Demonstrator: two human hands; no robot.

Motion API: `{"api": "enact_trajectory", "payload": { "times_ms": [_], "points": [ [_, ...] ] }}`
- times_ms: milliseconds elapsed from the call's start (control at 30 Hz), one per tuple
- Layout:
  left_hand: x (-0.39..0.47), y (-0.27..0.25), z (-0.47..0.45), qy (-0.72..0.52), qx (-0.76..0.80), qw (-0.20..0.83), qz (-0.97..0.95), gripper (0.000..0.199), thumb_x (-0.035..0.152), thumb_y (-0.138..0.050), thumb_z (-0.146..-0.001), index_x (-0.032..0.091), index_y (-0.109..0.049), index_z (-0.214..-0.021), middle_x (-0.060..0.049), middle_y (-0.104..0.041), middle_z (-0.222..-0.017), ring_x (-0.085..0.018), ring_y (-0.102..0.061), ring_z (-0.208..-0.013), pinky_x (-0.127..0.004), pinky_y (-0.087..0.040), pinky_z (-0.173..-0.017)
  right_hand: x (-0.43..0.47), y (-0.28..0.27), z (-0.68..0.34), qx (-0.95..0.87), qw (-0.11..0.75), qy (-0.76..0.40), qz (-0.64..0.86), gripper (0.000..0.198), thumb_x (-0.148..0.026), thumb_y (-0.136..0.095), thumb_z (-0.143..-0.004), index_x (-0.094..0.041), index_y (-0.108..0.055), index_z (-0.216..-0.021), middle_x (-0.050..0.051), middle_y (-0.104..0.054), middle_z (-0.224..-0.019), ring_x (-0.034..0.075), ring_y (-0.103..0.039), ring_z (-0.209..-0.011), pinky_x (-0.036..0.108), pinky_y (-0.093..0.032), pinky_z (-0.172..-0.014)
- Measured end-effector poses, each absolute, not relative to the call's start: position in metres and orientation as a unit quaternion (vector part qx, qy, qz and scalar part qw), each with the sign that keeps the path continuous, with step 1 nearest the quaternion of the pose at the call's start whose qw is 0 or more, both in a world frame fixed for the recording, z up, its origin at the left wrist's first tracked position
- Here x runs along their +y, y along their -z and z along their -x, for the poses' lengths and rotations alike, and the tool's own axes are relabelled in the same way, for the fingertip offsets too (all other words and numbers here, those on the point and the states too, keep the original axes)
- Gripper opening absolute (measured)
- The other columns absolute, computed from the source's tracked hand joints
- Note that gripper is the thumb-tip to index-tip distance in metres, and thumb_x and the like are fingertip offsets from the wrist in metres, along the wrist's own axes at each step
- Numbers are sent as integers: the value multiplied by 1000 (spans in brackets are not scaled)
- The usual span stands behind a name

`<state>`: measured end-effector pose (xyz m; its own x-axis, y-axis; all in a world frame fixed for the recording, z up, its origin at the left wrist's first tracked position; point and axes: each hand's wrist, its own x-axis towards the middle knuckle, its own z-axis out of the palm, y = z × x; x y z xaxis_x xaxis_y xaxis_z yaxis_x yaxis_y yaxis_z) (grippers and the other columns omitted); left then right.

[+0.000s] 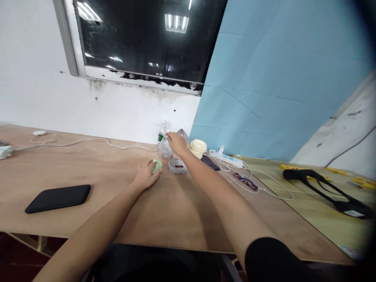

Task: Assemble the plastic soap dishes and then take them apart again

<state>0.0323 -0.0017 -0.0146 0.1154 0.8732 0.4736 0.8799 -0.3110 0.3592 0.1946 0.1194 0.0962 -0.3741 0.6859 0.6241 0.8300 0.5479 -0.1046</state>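
Observation:
My left hand (144, 174) rests low on the table with its fingers over a small, light green round object (158, 167). Farther forward, my right hand (177, 144) pinches at the top of some clear, crumpled plastic (165, 149); its exact kind is hard to make out. Behind that plastic stands a clear bottle (163, 127) with a green label. A whitish tray-like holder (178, 167) with a slot in its front sits below my right hand. Just right of the hand are stacked cream bowls (198, 146), partly hidden by my forearm.
A black flat case (58, 197) lies at left. On the right are a white power strip (233, 160), loose white cables, a dark patterned item (246, 182) and a black strap-like frame (331, 194). The wall with a window (143, 43) borders the table's back.

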Motion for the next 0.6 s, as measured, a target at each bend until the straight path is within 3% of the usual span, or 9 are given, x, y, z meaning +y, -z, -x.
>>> {"api": "enact_trajectory", "payload": {
  "times_ms": [167,267,400,600],
  "points": [
    [2,16,-26,290,-611,18,737,52,56,-44,-87,22,-57,-124,-11,-50,-137,-27,-45,-128,-41,-35,-104,122,-89,-194,-803,281,145,506,33,-32,-48,-92,-23,-59,-121,9,-66,-109,25,-61,-99,38,-46,-84],
    [2,16,-23,265,-639,3,722,62,65,-48,-81,23,-54,-127,-13,-47,-139,-31,-45,-127,-45,-33,-104,106,-71,-192,-830,326,142,430,34,-31,-43,-94,-21,-59,-122,9,-64,-117,22,-58,-106,34,-45,-89],
    [1,18,-22,238,-656,-59,714,81,74,-58,-67,25,-48,-131,-15,-40,-144,-35,-51,-120,-46,-39,-98,70,-29,-196,-875,356,107,310,28,-29,-43,-94,-20,-65,-109,7,-67,-107,18,-60,-101,29,-45,-89],
    [1,20,-21,284,-632,-78,717,65,61,-61,-73,21,-55,-124,-16,-46,-140,-33,-58,-111,-41,-46,-91,31,22,-221,-890,359,42,277,20,-25,-50,-90,-22,-67,-101,5,-70,-97,16,-63,-87,27,-48,-77]
  ]
}}
